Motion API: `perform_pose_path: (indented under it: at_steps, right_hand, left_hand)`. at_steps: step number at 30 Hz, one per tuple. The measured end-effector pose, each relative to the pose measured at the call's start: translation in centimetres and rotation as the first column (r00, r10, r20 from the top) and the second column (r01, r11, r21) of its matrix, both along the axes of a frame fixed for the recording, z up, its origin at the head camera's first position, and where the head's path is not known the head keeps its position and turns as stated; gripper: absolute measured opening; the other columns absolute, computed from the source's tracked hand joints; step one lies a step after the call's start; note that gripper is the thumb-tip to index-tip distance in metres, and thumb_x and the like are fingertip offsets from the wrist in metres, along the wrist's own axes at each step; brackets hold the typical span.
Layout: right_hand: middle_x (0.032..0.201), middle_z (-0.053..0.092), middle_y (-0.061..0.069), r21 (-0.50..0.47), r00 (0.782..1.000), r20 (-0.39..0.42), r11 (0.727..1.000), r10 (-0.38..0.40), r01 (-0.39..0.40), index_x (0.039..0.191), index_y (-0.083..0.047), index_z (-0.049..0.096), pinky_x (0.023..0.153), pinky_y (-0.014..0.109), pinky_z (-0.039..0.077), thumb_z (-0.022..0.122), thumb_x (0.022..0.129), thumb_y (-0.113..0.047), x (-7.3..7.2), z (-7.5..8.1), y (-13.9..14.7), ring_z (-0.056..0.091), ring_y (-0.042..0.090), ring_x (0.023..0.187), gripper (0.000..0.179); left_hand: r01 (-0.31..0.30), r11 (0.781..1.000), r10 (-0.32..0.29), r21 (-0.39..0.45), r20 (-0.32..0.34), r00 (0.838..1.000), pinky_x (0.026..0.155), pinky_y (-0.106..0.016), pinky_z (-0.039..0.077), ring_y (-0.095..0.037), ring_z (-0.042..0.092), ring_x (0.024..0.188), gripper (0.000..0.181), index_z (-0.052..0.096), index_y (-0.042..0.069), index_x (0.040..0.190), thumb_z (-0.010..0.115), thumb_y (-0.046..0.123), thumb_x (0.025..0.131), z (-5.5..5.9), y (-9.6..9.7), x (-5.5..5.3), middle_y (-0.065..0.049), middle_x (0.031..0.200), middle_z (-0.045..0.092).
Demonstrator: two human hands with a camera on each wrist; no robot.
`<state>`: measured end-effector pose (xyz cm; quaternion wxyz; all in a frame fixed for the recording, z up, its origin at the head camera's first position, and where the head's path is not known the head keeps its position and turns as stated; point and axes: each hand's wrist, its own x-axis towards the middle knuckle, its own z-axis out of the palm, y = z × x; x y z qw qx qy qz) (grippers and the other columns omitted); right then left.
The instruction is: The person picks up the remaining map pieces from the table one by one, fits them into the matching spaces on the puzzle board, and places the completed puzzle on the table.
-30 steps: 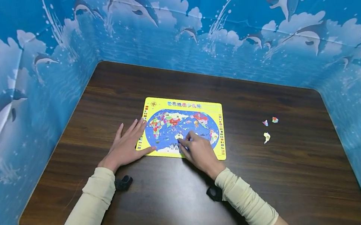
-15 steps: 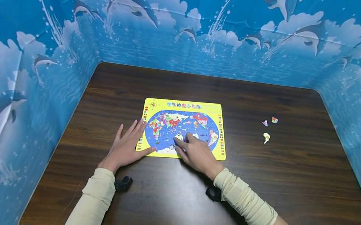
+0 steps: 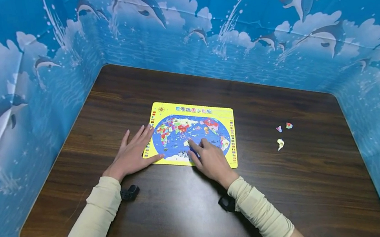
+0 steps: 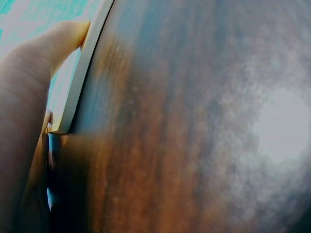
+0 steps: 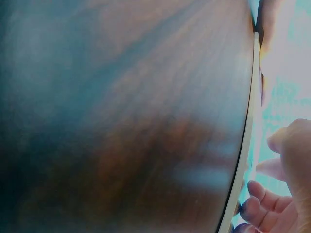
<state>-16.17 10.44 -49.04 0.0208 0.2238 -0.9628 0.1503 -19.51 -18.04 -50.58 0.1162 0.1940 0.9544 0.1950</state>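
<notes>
A yellow-bordered world map puzzle board [image 3: 223, 115] lies flat on the table, its oval blue map facing up. My left hand [image 3: 131, 152] rests with spread fingers on the board's left edge; in the left wrist view the thumb [image 4: 65, 39] touches the rim. Over the lower middle of the map, my right hand [image 3: 211, 159] touches a small pale puzzle piece [image 3: 186, 143] with the tip of its extended index finger. The right wrist view shows the other fingers [image 5: 265, 206] loosely bent above the board, with nothing visible in them.
Three loose puzzle pieces lie right of the board: a pinkish one [image 3: 278, 129], a red-green one [image 3: 289, 125] and a pale yellow one [image 3: 280, 144]. The dark wooden table [image 3: 173, 211] is bordered by a blue dolphin-print curtain [image 3: 175, 53].
My right hand's fingertips shifted slightly left over the pale piece, then back right and up to its upper right edge. My left hand and the loose pieces have stayed put.
</notes>
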Motion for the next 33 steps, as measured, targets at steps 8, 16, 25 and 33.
perform_pose_path:
  at_steps: [8, 16, 25, 33]
  right_hand:
    - [0.079, 0.046, 0.002, 0.004, 1.000, -0.002, 1.000, 0.025, -0.025, 0.137, -0.017, 0.058, 0.045, 0.025, 0.032, 0.052, 0.100, -0.036, 0.0, -0.1, 0.3, 0.040, 0.012, 0.055, 0.042]
    - [0.081, 0.047, 0.001, -0.099, 0.998, -0.008, 0.993, -0.063, 0.062, 0.140, -0.014, 0.054, 0.044, 0.024, 0.035, 0.050, 0.100, -0.037, 0.3, -0.2, 2.2, 0.044, 0.011, 0.056, 0.046]
    - [0.089, 0.060, 0.014, -0.294, 0.854, -0.076, 0.830, -0.514, 0.474, 0.116, -0.003, 0.069, 0.066, 0.049, 0.047, 0.066, 0.090, -0.018, 0.0, 0.2, 13.0, 0.059, 0.033, 0.076, 0.030]
    - [0.103, 0.067, 0.025, -0.240, 0.612, 0.076, 0.581, -0.787, 0.778, 0.108, 0.004, 0.070, 0.083, 0.056, 0.045, 0.070, 0.086, -0.021, 0.9, 1.0, 21.5, 0.060, 0.044, 0.100, 0.034]
  left_hand:
    - [-0.005, 1.000, 0.005, -0.006, 0.005, 1.000, 0.115, -0.055, -0.011, -0.019, 0.000, 0.149, 0.101, 0.010, 0.020, 0.157, 0.049, 0.076, 0.082, -0.1, 0.2, -0.1, 0.003, 0.163, 0.004]
    - [-0.008, 1.000, 0.008, -0.005, 0.003, 1.000, 0.115, -0.054, -0.012, -0.018, 0.000, 0.149, 0.103, 0.008, 0.022, 0.157, 0.047, 0.079, 0.081, -0.3, 0.1, -0.1, 0.004, 0.163, 0.003]
    - [-0.015, 1.000, 0.015, -0.008, -0.012, 1.000, 0.114, -0.055, -0.012, -0.020, 0.001, 0.149, 0.103, 0.009, 0.021, 0.157, 0.047, 0.079, 0.081, -0.2, -0.4, -0.1, 0.003, 0.163, 0.003]
    - [-0.006, 1.000, 0.006, -0.006, -0.014, 1.000, 0.114, -0.056, -0.012, -0.022, 0.002, 0.149, 0.102, 0.009, 0.021, 0.157, 0.048, 0.078, 0.082, -0.6, -0.1, -0.1, 0.002, 0.163, 0.003]
